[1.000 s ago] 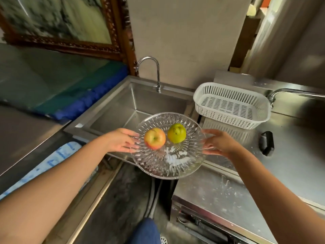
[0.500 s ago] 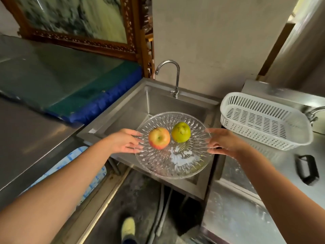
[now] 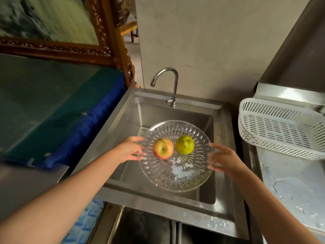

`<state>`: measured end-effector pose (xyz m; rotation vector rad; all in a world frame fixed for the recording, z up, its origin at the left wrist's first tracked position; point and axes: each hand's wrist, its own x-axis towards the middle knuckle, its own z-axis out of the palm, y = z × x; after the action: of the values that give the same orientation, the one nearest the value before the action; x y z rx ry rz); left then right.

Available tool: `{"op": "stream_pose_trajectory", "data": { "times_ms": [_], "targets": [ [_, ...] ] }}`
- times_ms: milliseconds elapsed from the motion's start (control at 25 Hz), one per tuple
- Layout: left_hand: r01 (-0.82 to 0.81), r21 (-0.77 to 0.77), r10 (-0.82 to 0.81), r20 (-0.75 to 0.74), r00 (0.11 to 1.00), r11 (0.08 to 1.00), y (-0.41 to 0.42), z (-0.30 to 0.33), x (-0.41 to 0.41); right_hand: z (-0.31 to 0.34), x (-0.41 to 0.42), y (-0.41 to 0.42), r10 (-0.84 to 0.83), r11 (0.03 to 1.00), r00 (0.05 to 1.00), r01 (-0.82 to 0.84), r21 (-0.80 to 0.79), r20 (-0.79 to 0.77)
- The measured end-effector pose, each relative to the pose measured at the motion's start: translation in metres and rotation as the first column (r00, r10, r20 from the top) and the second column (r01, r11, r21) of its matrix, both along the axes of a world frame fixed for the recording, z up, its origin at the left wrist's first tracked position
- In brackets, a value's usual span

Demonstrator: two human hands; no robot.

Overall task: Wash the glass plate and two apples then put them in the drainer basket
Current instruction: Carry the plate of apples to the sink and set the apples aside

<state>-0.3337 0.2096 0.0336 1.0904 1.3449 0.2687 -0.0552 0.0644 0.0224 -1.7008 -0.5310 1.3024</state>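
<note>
Basket [image 3: 281,131] cut off—hands [image 3: 131,149] blurred at plate [image 3: 175,173]

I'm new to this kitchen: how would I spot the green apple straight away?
Find the steel sink under the curved tap. Over it, two hands hold a round glass plate by its edges. Two apples sit on it; the green apple is the right one, beside the red-yellow apple.

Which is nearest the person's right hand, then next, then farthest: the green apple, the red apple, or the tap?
From the right hand:
1. Green apple, on the plate's right side.
2. Red apple, left of it, nearer the other hand.
3. Tap, at the sink's back edge.
</note>
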Motion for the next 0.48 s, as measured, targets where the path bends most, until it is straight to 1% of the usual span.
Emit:
{"op": "stream_pose_trajectory", "data": {
  "times_ms": [80, 160, 280, 400, 480],
  "targets": [
    [-0.018, 0.004, 0.018, -0.029, 0.999, 1.000, 0.017, -0.016, 0.005, -0.013, -0.002, 0.011, -0.038, 0.999, 0.999, 0.037, -0.040, -0.009],
    [-0.022, 0.003, 0.022, -0.044, 0.999, 1.000, 0.032, -0.037, 0.009, -0.033, -0.001, 0.026, -0.051, 0.996, 0.999, 0.052, -0.068, 0.015],
    [-0.015, -0.022, 0.014, -0.034, 0.999, 1.000, 0.057, -0.075, 0.019, -0.073, 0.006, 0.055, -0.048, 0.995, 0.997, 0.053, -0.089, 0.061],
    [-0.013, 0.001, 0.013, -0.070, 0.997, 1.000, 0.087, -0.114, 0.028, -0.122, 0.015, 0.086, -0.030, 0.994, 0.994, 0.041, -0.099, 0.106],
    [-0.016, 0.002, 0.017, -0.103, 0.995, 1.000, 0.105, -0.145, 0.034, -0.155, 0.017, 0.108, -0.037, 0.992, 0.994, 0.049, -0.114, 0.101]
  ]
}}
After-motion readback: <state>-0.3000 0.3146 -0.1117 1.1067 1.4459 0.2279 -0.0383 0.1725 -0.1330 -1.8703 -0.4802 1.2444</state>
